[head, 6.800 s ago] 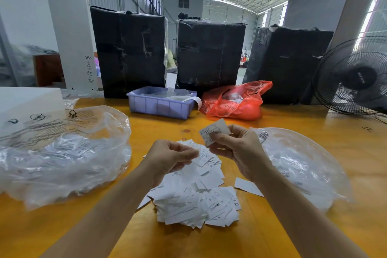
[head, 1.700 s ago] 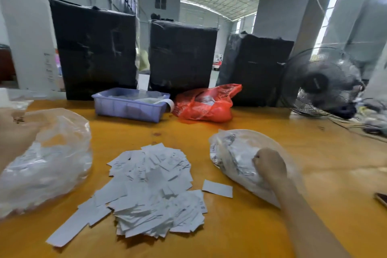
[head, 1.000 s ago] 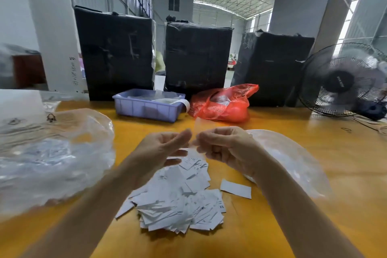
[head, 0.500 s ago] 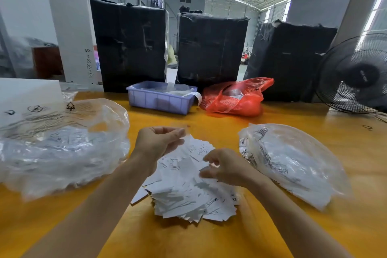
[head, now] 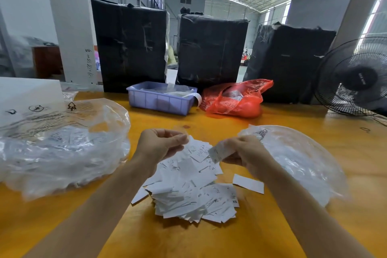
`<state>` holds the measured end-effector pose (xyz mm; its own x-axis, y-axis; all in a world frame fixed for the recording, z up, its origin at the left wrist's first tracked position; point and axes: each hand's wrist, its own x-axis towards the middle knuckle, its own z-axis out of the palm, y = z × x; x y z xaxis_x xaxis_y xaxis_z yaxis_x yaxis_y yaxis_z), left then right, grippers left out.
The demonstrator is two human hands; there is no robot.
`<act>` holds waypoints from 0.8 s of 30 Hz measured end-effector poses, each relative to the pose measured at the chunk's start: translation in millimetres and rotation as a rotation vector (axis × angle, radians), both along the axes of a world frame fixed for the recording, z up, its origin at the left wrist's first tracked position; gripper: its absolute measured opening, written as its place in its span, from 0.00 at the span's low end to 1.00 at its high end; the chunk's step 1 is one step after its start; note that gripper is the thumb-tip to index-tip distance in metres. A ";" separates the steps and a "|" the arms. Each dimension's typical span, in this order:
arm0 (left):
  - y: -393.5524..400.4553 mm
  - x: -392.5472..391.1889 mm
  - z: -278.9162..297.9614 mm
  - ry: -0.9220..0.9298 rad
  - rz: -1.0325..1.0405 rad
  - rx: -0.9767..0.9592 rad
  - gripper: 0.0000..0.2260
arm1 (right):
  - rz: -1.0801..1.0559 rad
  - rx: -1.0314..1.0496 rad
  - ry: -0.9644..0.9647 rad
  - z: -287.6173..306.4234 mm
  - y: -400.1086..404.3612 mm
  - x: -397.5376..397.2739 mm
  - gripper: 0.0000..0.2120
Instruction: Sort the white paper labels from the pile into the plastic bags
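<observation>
Head: yellow table, big warehouse bkgd.

Bare yellow surface runs between the paper pile and the blue tray and red bag at the back. A big clear bag blocks the left, another clear bag the right. Black bundles and a fan wall off the far edge.
</observation>
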<state>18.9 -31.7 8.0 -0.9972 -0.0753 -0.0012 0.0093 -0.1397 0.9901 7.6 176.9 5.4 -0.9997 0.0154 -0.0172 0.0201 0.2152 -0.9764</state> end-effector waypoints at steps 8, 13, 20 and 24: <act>7.4 2.3 -3.1 0.005 -0.059 -0.060 0.08 | 0.193 -0.489 -0.108 20.7 -2.1 8.8 0.03; 13.1 6.0 -1.4 0.005 -0.105 -0.141 0.09 | 0.174 -0.404 0.087 30.0 -8.1 14.3 0.07; 16.3 10.7 3.6 0.000 -0.153 -0.151 0.11 | 0.126 -0.260 0.275 32.1 -15.0 20.7 0.04; 17.7 12.0 5.4 -0.004 -0.167 -0.171 0.12 | 0.123 -0.172 0.302 29.8 -17.4 20.0 0.04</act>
